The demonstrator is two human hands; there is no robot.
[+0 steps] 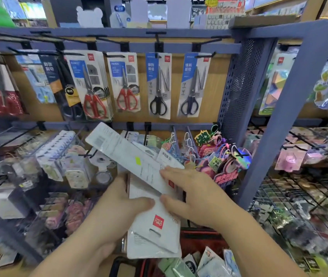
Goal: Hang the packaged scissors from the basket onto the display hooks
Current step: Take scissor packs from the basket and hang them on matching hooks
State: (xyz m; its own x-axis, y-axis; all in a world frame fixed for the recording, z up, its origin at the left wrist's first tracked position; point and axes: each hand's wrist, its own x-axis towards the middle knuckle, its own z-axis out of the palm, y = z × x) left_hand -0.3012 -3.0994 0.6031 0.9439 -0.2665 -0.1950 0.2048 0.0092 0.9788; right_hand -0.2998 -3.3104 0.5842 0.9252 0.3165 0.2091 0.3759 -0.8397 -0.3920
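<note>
Left fingers [139,203] clamp stiff, light scissor packs [155,239]; right fingers [171,171] pinch the top pack [119,150], probably slick, near its slot end.

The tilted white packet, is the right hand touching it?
Touching. The head view shows the right hand pinching the tilted white packet at its lower end, fingers on its face and thumb at its edge.

At centre the left hand [117,204] grips a stack of packs [155,236]; the right hand [195,194] pinches a white pack [127,154] slanting toward ten o'clock. The basket [199,240] sits at six o'clock, hung scissors [126,82] at twelve.
</note>
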